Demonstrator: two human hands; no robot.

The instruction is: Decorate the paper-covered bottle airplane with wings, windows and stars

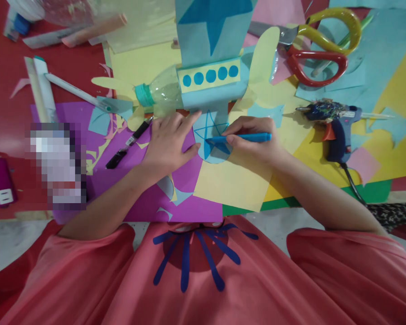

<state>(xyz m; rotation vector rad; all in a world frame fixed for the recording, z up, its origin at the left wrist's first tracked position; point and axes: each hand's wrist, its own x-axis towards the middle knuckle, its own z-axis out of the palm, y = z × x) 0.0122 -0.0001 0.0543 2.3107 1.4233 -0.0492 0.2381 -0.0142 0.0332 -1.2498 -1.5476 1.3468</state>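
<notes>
A plastic bottle (pixel 165 88) with a green cap lies on its side, wrapped in light blue paper with a yellow strip of several blue dots. Light blue paper wings stick out from it; the far wing (pixel 189 40) bears a filled blue star. On the near wing (pixel 203 108), a star outline is partly coloured in at its lower points. My right hand (pixel 257 140) grips a blue marker (pixel 253 137), its tip on that star. My left hand (pixel 171 142) rests flat with fingers apart, the index fingertip at the near wing's left edge. A black pen (pixel 130 142) lies beside it.
Large scissors (pixel 320 67) with yellow and red handles lie at the far right. Below them is a blue glue gun (pixel 340 122) with its cord running to the table edge. Purple paper (pixel 149 198), paper scraps and white pens (pixel 77 92) spread across the left.
</notes>
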